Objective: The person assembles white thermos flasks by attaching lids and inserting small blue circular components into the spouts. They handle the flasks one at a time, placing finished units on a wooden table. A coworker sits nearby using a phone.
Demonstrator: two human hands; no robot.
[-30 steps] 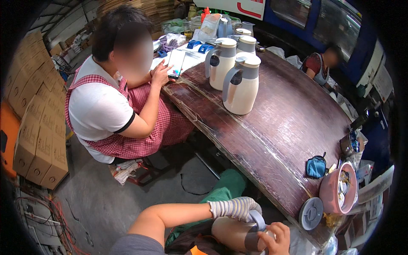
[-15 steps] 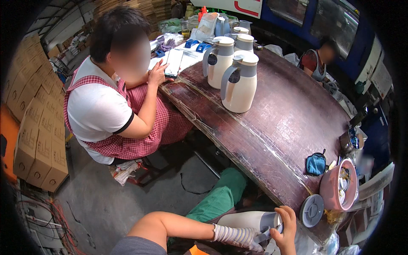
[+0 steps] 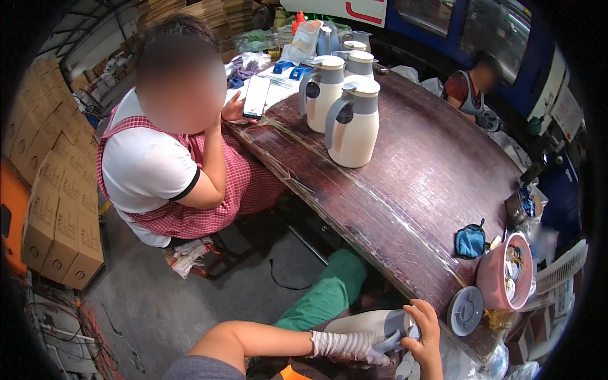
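A cream jug with a grey collar lies on its side across my lap, its mouth end toward the right. My left hand, in a striped knit glove, is closed on the jug next to its grey handle; some of its fingers are hidden. Bare and curved, my right hand grips the mouth end with fingers above and thumb below. Whether it also pinches a small part there I cannot tell. Near that hand, a round grey lid sits at the table's edge.
Several upright jugs stand on the dark table. A pink bucket of small parts and a blue pouch are at the right. At the left sits a co-worker with a phone; another person is beyond the table.
My right hand and the jug's mouth end have shifted slightly, the jug turning a little in my hands. The seated co-worker has moved one hand off the phone toward the head.
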